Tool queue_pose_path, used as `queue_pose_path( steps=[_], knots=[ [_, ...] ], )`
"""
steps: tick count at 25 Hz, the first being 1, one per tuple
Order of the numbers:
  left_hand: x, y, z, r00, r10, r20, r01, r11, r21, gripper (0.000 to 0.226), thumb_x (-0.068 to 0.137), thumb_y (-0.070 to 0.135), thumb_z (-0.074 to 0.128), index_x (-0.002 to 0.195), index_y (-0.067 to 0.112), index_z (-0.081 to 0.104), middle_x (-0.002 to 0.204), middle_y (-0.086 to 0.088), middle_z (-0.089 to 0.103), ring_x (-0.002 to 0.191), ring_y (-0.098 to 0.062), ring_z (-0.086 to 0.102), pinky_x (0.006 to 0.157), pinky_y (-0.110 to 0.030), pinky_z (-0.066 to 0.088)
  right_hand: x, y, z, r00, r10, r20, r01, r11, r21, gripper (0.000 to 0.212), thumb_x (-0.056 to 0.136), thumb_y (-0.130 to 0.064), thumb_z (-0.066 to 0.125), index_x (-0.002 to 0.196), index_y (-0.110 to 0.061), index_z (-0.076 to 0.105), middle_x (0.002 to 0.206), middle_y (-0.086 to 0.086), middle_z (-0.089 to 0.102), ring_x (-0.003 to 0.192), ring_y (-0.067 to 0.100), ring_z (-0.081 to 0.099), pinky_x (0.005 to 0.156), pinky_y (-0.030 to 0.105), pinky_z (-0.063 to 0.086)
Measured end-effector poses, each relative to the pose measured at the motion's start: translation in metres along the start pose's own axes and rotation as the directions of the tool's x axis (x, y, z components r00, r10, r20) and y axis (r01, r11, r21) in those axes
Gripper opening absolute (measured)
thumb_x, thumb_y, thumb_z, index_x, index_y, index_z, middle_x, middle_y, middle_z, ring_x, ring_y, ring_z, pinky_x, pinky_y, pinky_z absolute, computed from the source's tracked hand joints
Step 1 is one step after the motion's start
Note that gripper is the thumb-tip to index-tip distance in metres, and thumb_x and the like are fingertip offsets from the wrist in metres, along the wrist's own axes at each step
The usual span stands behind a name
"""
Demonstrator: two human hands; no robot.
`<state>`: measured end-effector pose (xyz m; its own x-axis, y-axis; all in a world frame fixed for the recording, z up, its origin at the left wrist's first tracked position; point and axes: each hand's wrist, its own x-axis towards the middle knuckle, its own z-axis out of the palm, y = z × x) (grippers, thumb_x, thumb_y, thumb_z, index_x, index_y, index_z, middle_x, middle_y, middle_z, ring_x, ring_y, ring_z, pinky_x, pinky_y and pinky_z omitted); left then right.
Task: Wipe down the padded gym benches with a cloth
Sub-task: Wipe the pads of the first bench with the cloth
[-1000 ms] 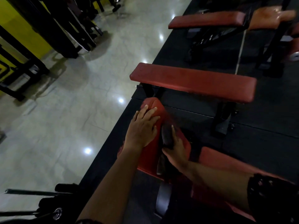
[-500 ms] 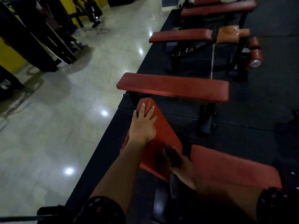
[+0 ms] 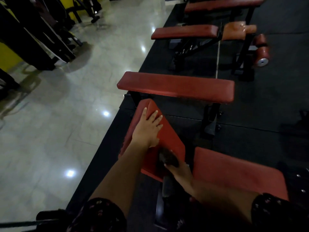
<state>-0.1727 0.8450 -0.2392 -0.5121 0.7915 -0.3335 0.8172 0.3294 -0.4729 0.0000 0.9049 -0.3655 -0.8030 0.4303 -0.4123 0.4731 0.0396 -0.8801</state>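
Observation:
A red padded backrest (image 3: pixel 168 139) of the nearest bench tilts up in front of me, and its red seat pad (image 3: pixel 234 173) lies to the right. My left hand (image 3: pixel 148 128) rests flat on the upper part of the backrest, fingers spread. My right hand (image 3: pixel 179 169) presses a dark cloth (image 3: pixel 168 159) against the lower part of the backrest near the gap between the pads. A flat red bench (image 3: pixel 175 87) stands just beyond.
Further red benches (image 3: pixel 185 33) stand in a row on the black rubber mat (image 3: pixel 267 139). Red roller pads (image 3: pixel 261 52) sit at the right. A glossy tiled floor (image 3: pixel 66 123) spreads to the left, with black machine frames (image 3: pixel 38 36) at its far edge.
My right hand with the cloth has slid down the backrest toward its lower end. My left hand stayed flat on the upper part. The view has tilted up, showing more benches.

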Motion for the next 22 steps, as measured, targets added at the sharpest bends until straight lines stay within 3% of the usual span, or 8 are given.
queue_pose_path(
  steps=[3, 6, 8, 10, 13, 17, 19, 22],
  knots=[
    [0.000, 0.001, -0.002, 1.000, 0.005, 0.008, -0.005, 1.000, -0.006, 0.061, 0.095, 0.051, 0.041, 0.151, 0.029, 0.035, 0.164, -0.002, 0.017, 0.152, -0.028, 0.001, 0.113, -0.068, -0.009, 0.050, -0.023, -0.025, 0.999, -0.052, -0.006, 0.051, 0.998, -0.035, 0.063, 0.085, -0.010, 0.073, 0.142, -0.013, 0.046, 0.132, 0.000, 0.056, 0.122, 0.011, 0.049, 0.084, -0.005, 0.028],
    [-0.003, 0.002, -0.003, 1.000, -0.002, -0.023, 0.003, 0.999, 0.034, 0.060, 0.094, 0.054, 0.039, 0.150, 0.031, 0.036, 0.163, -0.002, 0.019, 0.152, -0.029, 0.004, 0.114, -0.068, -0.006, 0.103, -0.040, -0.039, 0.995, -0.086, -0.040, 0.082, 0.992, -0.093, 0.064, 0.084, -0.021, 0.074, 0.142, -0.026, 0.048, 0.133, 0.005, 0.060, 0.121, 0.020, 0.057, 0.095, 0.019, 0.042],
    [0.005, 0.002, -0.003, 1.000, 0.006, 0.004, -0.006, 0.994, 0.108, 0.063, 0.095, 0.056, 0.035, 0.153, 0.030, 0.029, 0.164, -0.003, 0.014, 0.151, -0.030, 0.004, 0.114, -0.067, -0.009, 0.142, -0.047, -0.046, 0.995, -0.094, -0.015, 0.092, 0.993, -0.079, 0.063, 0.087, -0.024, 0.071, 0.144, -0.028, 0.046, 0.135, 0.007, 0.059, 0.122, 0.025, 0.057, 0.097, 0.026, 0.042],
    [0.000, 0.001, -0.003, 0.999, -0.001, -0.046, 0.009, 0.985, 0.174, 0.070, 0.095, 0.058, 0.032, 0.157, 0.030, 0.014, 0.165, -0.004, 0.005, 0.152, -0.029, -0.001, 0.110, -0.066, -0.019, 0.157, -0.058, -0.050, 0.996, -0.065, -0.064, 0.064, 0.998, -0.010, 0.063, 0.088, -0.028, 0.069, 0.145, -0.031, 0.044, 0.134, 0.005, 0.059, 0.122, 0.025, 0.057, 0.098, 0.028, 0.044],
    [0.003, 0.003, 0.001, 0.997, -0.010, -0.072, 0.025, 0.978, 0.208, 0.081, 0.093, 0.059, 0.034, 0.157, 0.028, -0.006, 0.164, -0.004, -0.015, 0.151, -0.027, -0.012, 0.104, -0.062, -0.030, 0.180, -0.052, -0.051, 0.996, 0.029, -0.084, -0.024, 0.998, 0.063, 0.064, 0.091, -0.033, 0.065, 0.148, -0.035, 0.037, 0.134, 0.004, 0.059, 0.120, 0.024, 0.057, 0.088, 0.024, 0.041],
    [0.006, 0.003, 0.006, 1.000, -0.002, -0.024, 0.007, 0.973, 0.229, 0.075, 0.095, 0.056, 0.027, 0.157, 0.027, -0.003, 0.163, -0.007, -0.017, 0.150, -0.030, -0.015, 0.107, -0.059, -0.027, 0.157, -0.035, -0.041, 0.999, 0.033, 0.009, -0.033, 0.997, 0.073, 0.065, 0.094, -0.038, 0.058, 0.151, -0.036, 0.027, 0.115, -0.002, 0.060, 0.101, 0.014, 0.057, 0.082, 0.024, 0.042],
    [0.008, 0.003, 0.007, 1.000, 0.005, 0.009, -0.007, 0.972, 0.235, 0.070, 0.096, 0.055, 0.023, 0.158, 0.027, 0.006, 0.165, -0.008, -0.005, 0.151, -0.032, -0.011, 0.108, -0.057, -0.026, 0.137, -0.022, -0.029, 0.999, 0.037, -0.032, -0.035, 0.996, 0.080, 0.070, 0.089, -0.035, 0.057, 0.152, -0.033, 0.026, 0.123, 0.003, 0.061, 0.111, 0.021, 0.060, 0.092, 0.034, 0.047],
    [0.009, 0.004, 0.007, 1.000, 0.000, 0.029, -0.007, 0.973, 0.231, 0.068, 0.096, 0.055, 0.022, 0.157, 0.026, 0.011, 0.165, -0.008, 0.001, 0.151, -0.033, -0.008, 0.110, -0.056, -0.023, 0.091, 0.014, -0.004, 1.000, 0.006, 0.021, -0.007, 0.997, 0.072, 0.078, 0.081, -0.031, 0.058, 0.153, -0.028, 0.027, 0.143, 0.004, 0.051, 0.131, 0.020, 0.049, 0.110, 0.041, 0.039]
  ],
)
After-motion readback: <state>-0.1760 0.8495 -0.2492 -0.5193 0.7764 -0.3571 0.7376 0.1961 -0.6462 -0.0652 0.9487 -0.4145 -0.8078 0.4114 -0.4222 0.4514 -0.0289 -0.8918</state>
